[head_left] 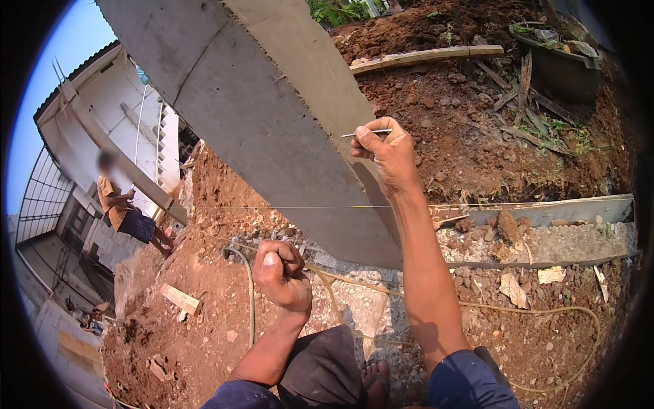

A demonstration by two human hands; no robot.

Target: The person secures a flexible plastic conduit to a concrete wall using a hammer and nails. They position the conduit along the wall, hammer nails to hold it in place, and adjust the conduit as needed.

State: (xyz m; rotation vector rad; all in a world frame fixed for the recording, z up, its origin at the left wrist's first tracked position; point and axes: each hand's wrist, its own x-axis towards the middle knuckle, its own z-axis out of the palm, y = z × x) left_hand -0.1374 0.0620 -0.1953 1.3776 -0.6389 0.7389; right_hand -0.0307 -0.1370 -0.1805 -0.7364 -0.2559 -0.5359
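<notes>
My right hand (pixel 388 153) is raised beside a grey concrete column (pixel 272 129) and pinches a thin metal nail (pixel 373 131) between thumb and fingers. The nail's point faces the column's lighter side face; whether it touches cannot be told. My left hand (pixel 281 276) is closed in a fist, lower down and in front of the column's base. Whatever the fist holds, if anything, is hidden by the fingers. A thin taut string (pixel 306 206) crosses the column low down, passing near my right wrist.
A yellowish hose (pixel 545 311) winds over the rubble around my foot (pixel 375 375). At the right runs a low concrete footing (pixel 558 238). A plank (pixel 429 58) and a black tub (pixel 558 71) lie on the earth bank. Another person (pixel 122 204) stands at the left.
</notes>
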